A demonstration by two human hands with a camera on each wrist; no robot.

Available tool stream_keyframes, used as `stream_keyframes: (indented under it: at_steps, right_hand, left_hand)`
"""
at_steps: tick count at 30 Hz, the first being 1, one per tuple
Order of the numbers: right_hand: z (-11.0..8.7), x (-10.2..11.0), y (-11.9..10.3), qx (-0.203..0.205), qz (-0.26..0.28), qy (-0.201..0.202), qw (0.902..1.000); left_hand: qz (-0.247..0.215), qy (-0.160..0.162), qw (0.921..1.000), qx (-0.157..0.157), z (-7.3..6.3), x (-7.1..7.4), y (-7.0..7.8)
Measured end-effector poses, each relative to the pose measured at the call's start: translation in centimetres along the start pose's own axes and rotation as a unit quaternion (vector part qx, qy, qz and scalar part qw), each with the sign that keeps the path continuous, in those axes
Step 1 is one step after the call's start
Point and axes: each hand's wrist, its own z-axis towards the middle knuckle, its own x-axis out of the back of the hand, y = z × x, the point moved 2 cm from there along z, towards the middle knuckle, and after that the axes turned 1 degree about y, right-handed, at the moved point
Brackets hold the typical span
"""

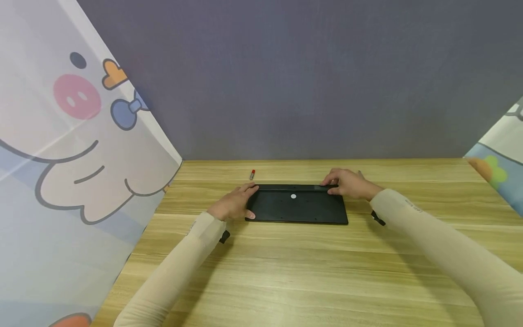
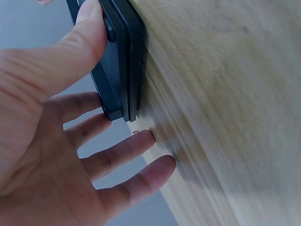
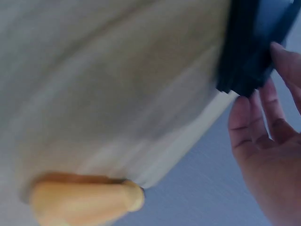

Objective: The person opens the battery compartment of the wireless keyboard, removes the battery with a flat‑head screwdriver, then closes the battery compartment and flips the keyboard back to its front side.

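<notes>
A black keyboard [image 1: 296,209] lies face down on the wooden table, a small round white sticker near its raised far edge. My left hand [image 1: 236,203] spans its left end. In the left wrist view the thumb [image 2: 87,37] lies on the keyboard [image 2: 110,80] and two fingers touch its far side, while two others stick out past it. At the far right corner my right hand [image 1: 347,182] pinches the raised edge between thumb and fingers, close to a greyish strip. The right wrist view shows this hand [image 3: 273,136] around the dark end of the keyboard [image 3: 249,52], blurred.
A small red-and-grey cylinder, like a battery [image 1: 252,174], lies beyond the keyboard's far left corner. An orange-yellow rounded object [image 3: 84,200] lies on the table beside the right hand, mostly hidden in the head view. A grey wall [image 1: 306,91] rises behind the table [image 1: 286,272].
</notes>
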Motion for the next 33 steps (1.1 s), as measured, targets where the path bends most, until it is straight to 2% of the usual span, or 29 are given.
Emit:
stream_keyframes:
  at_steps: [8,24,33]
  right_hand:
    - [-0.22,-0.5,0.08,0.018,-0.011,0.026,0.9994]
    - [-0.23,-0.86,0.23,0.039,-0.017,0.044,0.9981]
    - [-0.09,-0.75,0.19,0.028,-0.029,0.042,0.9983]
  left_hand:
    - [0.0,0.0,1.0,-0.002,-0.07,-0.04,-0.11]
    - [-0.002,0.003,1.0,-0.008,0.03,-0.22,-0.19]
    - [-0.009,0.008,0.9999,-0.009,-0.3,-0.22,0.0]
